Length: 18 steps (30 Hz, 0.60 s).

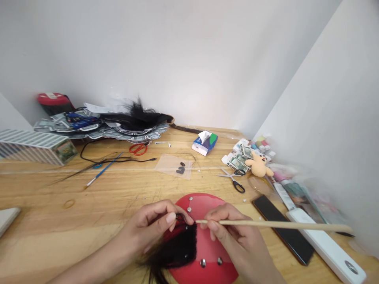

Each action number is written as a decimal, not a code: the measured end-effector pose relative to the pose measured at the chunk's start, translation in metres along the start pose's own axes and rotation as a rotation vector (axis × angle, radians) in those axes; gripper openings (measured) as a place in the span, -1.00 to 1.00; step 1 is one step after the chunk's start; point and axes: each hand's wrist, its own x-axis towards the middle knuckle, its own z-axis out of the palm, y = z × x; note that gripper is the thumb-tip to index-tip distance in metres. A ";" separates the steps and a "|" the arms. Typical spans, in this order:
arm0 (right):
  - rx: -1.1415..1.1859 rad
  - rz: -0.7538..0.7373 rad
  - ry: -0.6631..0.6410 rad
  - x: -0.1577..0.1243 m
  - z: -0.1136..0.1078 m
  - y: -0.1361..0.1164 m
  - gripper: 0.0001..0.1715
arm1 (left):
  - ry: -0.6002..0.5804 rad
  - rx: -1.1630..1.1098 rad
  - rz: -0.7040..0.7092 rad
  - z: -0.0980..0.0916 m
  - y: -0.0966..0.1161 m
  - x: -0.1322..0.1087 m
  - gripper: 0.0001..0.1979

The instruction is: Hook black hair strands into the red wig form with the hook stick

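In front of me lies a round red pad [211,201] with several shiny round studs on it. A dark hairpiece [179,250] covers its left part, loose black strands spilling toward the lower left. My left hand [155,223] pinches a lock of black hair [179,216] between thumb and fingers, just above the hairpiece's upper edge. My right hand [233,230] is closed around a long pale wooden-handled needle tool [281,224]. Its tip points left and meets the hairpiece's corner beside my left fingertips. Whether the tip touches the hair, I cannot tell.
Beyond the pad are a clear bag [170,166] with small black clips, black scissors [233,177] and a tissue pack [205,142]. At right lie a phone [281,228], a white power bank [327,244] and a crocheted toy [259,164]. A paintbrush [103,171] and red scissors [138,149] sit left.
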 end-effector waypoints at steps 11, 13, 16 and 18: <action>0.027 0.161 -0.029 0.004 -0.004 -0.010 -0.60 | -0.002 0.117 -0.006 -0.004 -0.001 0.005 -0.68; 0.064 0.177 -0.032 0.005 -0.004 -0.012 -0.58 | -0.011 0.172 0.010 -0.006 -0.001 0.005 -0.68; 0.123 0.199 -0.032 0.006 -0.004 -0.014 -0.59 | -0.042 0.283 0.054 -0.006 0.001 0.004 -0.68; 0.148 0.208 -0.022 0.007 -0.002 -0.015 -0.59 | -0.053 0.322 0.062 -0.006 0.003 0.004 -0.66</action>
